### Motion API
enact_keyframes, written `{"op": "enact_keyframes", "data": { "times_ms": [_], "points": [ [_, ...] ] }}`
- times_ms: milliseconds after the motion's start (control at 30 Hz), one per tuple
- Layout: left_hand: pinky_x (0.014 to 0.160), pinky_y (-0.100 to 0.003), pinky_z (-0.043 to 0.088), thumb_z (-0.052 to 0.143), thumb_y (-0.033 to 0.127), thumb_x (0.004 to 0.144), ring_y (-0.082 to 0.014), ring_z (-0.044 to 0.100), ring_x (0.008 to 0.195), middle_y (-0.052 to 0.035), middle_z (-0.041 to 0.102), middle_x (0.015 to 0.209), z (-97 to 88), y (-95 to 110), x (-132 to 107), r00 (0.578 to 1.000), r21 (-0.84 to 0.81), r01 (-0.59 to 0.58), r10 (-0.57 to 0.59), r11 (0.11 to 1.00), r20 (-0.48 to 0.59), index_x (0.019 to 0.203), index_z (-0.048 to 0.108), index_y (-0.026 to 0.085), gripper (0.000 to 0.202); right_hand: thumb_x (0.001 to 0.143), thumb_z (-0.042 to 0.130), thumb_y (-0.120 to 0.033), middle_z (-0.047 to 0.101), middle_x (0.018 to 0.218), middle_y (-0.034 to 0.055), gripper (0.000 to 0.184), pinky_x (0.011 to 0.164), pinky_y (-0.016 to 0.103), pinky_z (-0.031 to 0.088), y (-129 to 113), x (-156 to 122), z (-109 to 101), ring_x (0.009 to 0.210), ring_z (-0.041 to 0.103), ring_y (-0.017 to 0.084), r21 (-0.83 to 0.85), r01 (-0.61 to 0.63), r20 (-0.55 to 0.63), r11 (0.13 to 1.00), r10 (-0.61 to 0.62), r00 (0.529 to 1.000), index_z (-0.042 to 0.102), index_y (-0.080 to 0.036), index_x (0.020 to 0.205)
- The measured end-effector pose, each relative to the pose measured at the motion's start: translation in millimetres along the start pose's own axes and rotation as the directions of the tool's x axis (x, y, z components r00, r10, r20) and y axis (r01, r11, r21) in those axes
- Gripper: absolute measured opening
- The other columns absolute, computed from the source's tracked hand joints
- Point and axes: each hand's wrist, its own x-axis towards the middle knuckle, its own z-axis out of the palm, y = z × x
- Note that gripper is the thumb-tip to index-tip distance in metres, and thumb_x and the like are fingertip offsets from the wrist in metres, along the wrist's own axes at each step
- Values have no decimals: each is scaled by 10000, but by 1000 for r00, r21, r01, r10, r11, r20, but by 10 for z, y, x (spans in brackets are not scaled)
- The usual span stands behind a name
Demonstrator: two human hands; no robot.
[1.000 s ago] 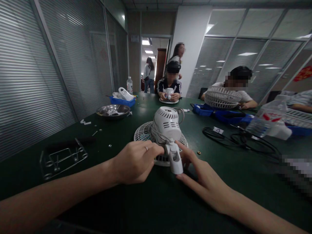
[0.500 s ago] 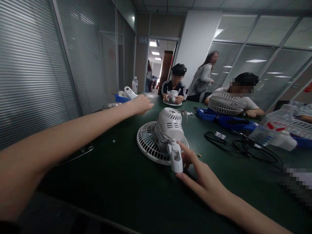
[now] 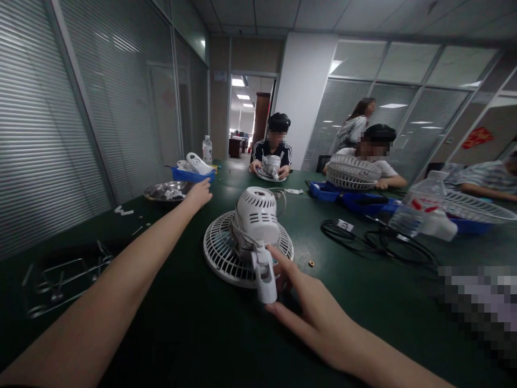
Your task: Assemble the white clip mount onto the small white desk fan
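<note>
Resting our right hand [image 3: 313,310] open on the green table [image 3: 202,334], we lay its spread fingers [image 3: 285,260] against the white neck bracket [image 3: 264,275] of a small desk fan [image 3: 250,237], gripping nothing. The fan lies face down in the middle of the table, its ribbed motor housing [image 3: 257,213] pointing up and its round rear grille [image 3: 220,250] flat on the surface. Our left hand [image 3: 200,193] is stretched far out to the rim of a steel bowl [image 3: 161,189] of small white parts, just before a blue bin [image 3: 193,174]; its fingers look loosely curled, but whether they pinch anything we cannot tell. A brass nut [image 3: 311,264] sits near the grille, with black cables [image 3: 363,237] and a water bottle [image 3: 416,213] to the right. Across the table a seated person [image 3: 272,148] holds another fan
</note>
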Motion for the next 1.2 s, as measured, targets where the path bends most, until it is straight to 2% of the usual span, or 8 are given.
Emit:
{"op": "enact_keyframes", "data": {
  "times_ms": [233, 467, 567, 667, 767, 967, 1067, 1200],
  "points": [
    [861, -428, 533, 573, 326, 928, -222, 614, 1025, -98, 588, 1219, -172, -51, -74, 999, -22, -10, 11, 1000, 50, 1210, 559, 161, 327, 920, 521, -293, 619, 1150, 54, 739, 821, 385, 508, 22, -3, 13, 919, 625, 204, -19, -4, 12, 1000, 4, 1000, 71, -353, 1504],
    [858, -430, 533, 572, 327, 928, -221, 615, 1021, -93, 592, 1212, -848, 18, -222, 995, -164, -57, 70, 985, 74, 1205, 561, 162, 323, 922, 499, -309, 635, 1110, 39, 722, 791, 393, 530, 54, -7, 44, 898, 644, 212, -61, 11, -15, 998, -12, 1000, 62, -380, 1492],
    [817, -323, 509, 518, 245, 943, -185, 629, 953, -72, 654, 1084, -1193, 276, -586, 980, -280, -157, 185, 947, 76, 1070, 623, 161, 186, 927, 503, -321, 637, 1082, 33, 711, 770, 382, 532, 52, -5, 52, 887, 645, 209, -68, -10, -11, 998, 9, 1000, 74, -386, 1490],
    [614, -233, 463, 457, 289, 953, -139, 637, 738, -34, 679, 897, -1491, 646, -1122, 958, -399, -209, 269, 893, 100, 1009, 620, 186, 201, 934, 502, -323, 639, 1064, 26, 712, 770, 375, 524, 40, 4, 58, 887, 641, 201, -59, -13, -7, 998, 12, 1000, 62, -385, 1491],
    [547, -223, 415, 451, 299, 946, -118, 609, 650, 3, 660, 837, -1652, 1006, -1597, 937, -651, -142, 313, 746, 155, 957, 606, 211, 178, 933, 510, -318, 635, 1075, 27, 714, 785, 372, 512, 24, 8, 62, 887, 634, 195, -40, -14, 2, 999, 14, 1000, 69, -368, 1492],
    [747, -264, 425, 369, 286, 979, -145, 598, 839, -8, 635, 955, -1393, 1400, -1741, 986, -829, -126, 160, 545, -45, 997, 573, 207, 219, 930, 528, -297, 626, 1082, 10, 732, 808, 344, 484, 9, 7, 44, 879, 611, 169, -10, -3, 1, 1000, 3, 1000, 65, -379, 1491],
    [627, -262, 394, 302, 332, 990, -147, 560, 684, -2, 583, 759, -1200, 1504, -1619, 999, -826, -36, 4, 563, -41, 796, 520, 188, 325, 917, 552, -280, 616, 1129, 10, 760, 818, 338, 475, 16, 20, 32, 895, 600, 165, 10, 3, 3, 1000, -3, 1000, 67, -385, 1492],
    [600, -274, 365, 295, 381, 984, -167, 573, 641, 5, 593, 729, -1116, 1606, -1591, 990, -778, 86, -138, 622, -1, 862, 521, 207, 310, 903, 582, -278, 602, 1162, 23, 786, 833, 337, 471, 46, 31, 23, 909, 596, 163, 33, 27, 4, 999, -27, 1000, 79, -355, 1502]
  ]
}}
